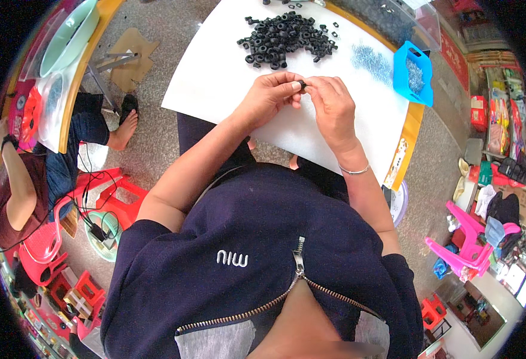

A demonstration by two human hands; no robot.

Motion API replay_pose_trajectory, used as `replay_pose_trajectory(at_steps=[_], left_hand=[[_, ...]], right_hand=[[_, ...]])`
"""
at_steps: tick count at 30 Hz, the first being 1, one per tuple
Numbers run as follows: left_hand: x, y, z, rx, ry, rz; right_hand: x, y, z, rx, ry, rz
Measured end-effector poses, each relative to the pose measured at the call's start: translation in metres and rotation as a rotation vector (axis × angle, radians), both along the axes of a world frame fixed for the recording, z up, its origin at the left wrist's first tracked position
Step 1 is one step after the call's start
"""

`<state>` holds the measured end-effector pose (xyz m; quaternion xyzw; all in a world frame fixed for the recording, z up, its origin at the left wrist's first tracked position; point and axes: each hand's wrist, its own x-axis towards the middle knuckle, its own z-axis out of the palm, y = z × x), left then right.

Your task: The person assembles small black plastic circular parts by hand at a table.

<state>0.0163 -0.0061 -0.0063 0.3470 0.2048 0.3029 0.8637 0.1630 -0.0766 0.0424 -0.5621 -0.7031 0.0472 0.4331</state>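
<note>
Over the front part of a white-topped table, my two hands meet. My left hand pinches a small black part between thumb and forefinger. The fingertips of my right hand are pressed together at the right side of that part; whatever they hold is too small to make out. Beyond my hands lies a heap of small black ring-shaped parts. To its right, tiny silvery pieces, perhaps screws, are spread in a patch.
At the table's right edge stands a blue basket holding more silvery pieces. A clear bin is behind it. On the left, another person sits at a second table with a pale green basin. A pink stool lies tipped at right.
</note>
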Motion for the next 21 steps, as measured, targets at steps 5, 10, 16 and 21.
replay_pose_trajectory(at_steps=[5, 10, 16, 21], left_hand=[[0.001, -0.003, 0.0, 0.015, 0.072, 0.034], [0.002, -0.004, 0.011, 0.082, 0.208, -0.01], [0.001, -0.009, 0.027, 0.218, 0.321, -0.055], [0.001, -0.003, 0.026, 0.276, 0.37, -0.12]], right_hand=[[0.001, -0.001, -0.001, 0.042, -0.121, 0.028], [0.009, -0.004, -0.01, 0.071, -0.118, 0.076], [0.005, -0.01, -0.007, 0.038, -0.134, 0.049], [0.004, -0.014, -0.008, 0.012, -0.069, 0.045]])
